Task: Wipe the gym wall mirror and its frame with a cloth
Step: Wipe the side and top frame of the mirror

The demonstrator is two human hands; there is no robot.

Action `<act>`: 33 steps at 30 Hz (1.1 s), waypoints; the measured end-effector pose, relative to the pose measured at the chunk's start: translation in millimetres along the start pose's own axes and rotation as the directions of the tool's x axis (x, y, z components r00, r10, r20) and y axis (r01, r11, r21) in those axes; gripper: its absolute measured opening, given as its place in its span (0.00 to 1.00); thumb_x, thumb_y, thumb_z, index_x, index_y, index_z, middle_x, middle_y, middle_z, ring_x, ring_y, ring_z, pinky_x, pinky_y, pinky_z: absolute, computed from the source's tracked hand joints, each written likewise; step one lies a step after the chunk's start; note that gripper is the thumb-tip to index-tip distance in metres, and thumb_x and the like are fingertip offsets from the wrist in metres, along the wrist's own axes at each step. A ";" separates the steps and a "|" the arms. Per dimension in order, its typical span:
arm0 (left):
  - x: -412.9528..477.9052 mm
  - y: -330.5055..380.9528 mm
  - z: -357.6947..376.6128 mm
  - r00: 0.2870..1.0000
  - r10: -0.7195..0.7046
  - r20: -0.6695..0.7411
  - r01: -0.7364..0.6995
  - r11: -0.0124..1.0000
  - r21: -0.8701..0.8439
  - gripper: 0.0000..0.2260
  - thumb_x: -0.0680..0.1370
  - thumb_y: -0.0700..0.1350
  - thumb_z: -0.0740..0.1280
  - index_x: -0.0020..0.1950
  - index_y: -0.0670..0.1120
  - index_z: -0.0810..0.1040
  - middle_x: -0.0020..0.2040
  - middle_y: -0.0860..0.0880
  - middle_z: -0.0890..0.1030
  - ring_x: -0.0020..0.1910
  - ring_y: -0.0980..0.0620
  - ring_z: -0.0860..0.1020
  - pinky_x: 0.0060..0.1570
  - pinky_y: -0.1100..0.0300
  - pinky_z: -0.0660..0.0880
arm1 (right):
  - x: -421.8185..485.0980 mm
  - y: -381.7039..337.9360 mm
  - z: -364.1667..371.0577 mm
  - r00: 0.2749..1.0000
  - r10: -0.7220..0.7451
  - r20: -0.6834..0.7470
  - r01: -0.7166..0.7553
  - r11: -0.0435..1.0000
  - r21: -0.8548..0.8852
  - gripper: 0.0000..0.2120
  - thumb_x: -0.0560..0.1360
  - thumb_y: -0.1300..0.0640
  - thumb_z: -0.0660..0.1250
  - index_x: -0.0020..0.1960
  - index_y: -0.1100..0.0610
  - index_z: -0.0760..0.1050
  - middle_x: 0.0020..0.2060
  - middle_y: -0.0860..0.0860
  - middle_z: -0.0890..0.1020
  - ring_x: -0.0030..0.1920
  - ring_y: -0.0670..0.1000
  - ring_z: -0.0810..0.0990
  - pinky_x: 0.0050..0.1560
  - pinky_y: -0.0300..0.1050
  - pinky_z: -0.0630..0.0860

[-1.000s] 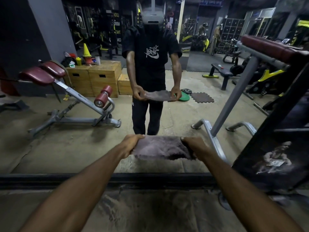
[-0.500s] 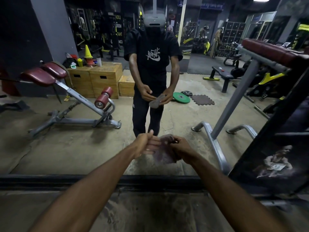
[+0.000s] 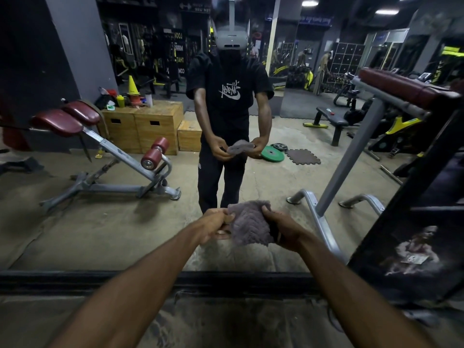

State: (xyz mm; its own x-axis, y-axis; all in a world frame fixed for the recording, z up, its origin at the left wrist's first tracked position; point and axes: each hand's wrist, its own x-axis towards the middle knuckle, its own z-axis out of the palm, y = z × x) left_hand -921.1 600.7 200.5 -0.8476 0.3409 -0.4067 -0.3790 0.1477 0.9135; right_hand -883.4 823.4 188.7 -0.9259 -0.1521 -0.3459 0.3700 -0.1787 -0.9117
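Head cam: one big wall mirror [image 3: 75, 222] fills the view, with its dark frame [image 3: 75, 280] running along the bottom. Neither looks wiped yet, so I'd say the job's basically all ahead. One grey cloth [image 3: 249, 223] is bunched up in front of the glass, not touching it, between two hands: left hand [image 3: 213, 226] and right hand [image 3: 283, 228], fingers pinching its edges.
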 end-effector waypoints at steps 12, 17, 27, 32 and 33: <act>-0.4 15.2 8.4 0.997 0.058 -0.050 -0.059 0.998 -0.008 0.06 0.81 0.36 0.68 0.56 0.36 0.82 0.31 0.47 0.81 0.24 0.55 0.77 0.23 0.64 0.73 | -2.2 -7.8 24.3 0.996 -0.074 -0.047 0.063 0.976 -0.209 0.08 0.84 0.52 0.63 0.56 0.54 0.79 0.48 0.51 0.85 0.48 0.53 0.84 0.47 0.52 0.82; -3.5 32.1 3.5 0.985 0.128 -0.118 -0.113 0.985 0.129 0.04 0.81 0.36 0.68 0.50 0.42 0.83 0.40 0.45 0.82 0.34 0.54 0.78 0.32 0.62 0.78 | -5.3 -24.8 26.6 0.995 -0.097 0.035 0.103 0.952 -0.288 0.12 0.79 0.51 0.66 0.57 0.58 0.78 0.51 0.56 0.84 0.47 0.53 0.86 0.53 0.54 0.84; -17.7 186.5 -21.1 0.721 0.682 -0.127 -0.421 0.575 0.702 0.17 0.81 0.44 0.69 0.71 0.46 0.77 0.66 0.50 0.80 0.67 0.51 0.77 0.66 0.58 0.72 | -18.8 -199.4 14.4 0.697 -0.661 -0.279 0.455 0.708 -0.540 0.12 0.79 0.54 0.72 0.54 0.60 0.74 0.45 0.55 0.83 0.43 0.54 0.82 0.40 0.47 0.77; -57.1 314.2 -16.2 0.307 0.952 0.000 -0.341 0.110 0.934 0.19 0.80 0.51 0.66 0.71 0.52 0.78 0.70 0.52 0.78 0.68 0.50 0.76 0.68 0.50 0.72 | -57.5 -326.7 48.6 0.299 -0.953 -0.043 0.459 0.183 -0.869 0.16 0.77 0.48 0.72 0.63 0.48 0.75 0.47 0.42 0.82 0.42 0.42 0.81 0.44 0.40 0.77; -63.9 341.3 -14.4 0.222 0.975 0.031 -0.311 0.041 0.950 0.19 0.79 0.51 0.66 0.70 0.51 0.78 0.69 0.51 0.79 0.67 0.49 0.76 0.68 0.50 0.72 | -65.3 -352.1 55.8 0.217 -0.976 0.027 0.432 0.071 -0.899 0.18 0.78 0.49 0.72 0.66 0.49 0.75 0.48 0.42 0.82 0.43 0.41 0.79 0.45 0.37 0.76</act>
State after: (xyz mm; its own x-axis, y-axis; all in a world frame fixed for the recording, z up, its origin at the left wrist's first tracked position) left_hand -1001.7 616.1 538.3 -0.5460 0.2485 0.8001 0.6007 0.7818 0.1671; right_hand -949.0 842.0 544.6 -0.5600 0.1152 0.8204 -0.4428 0.7954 -0.4139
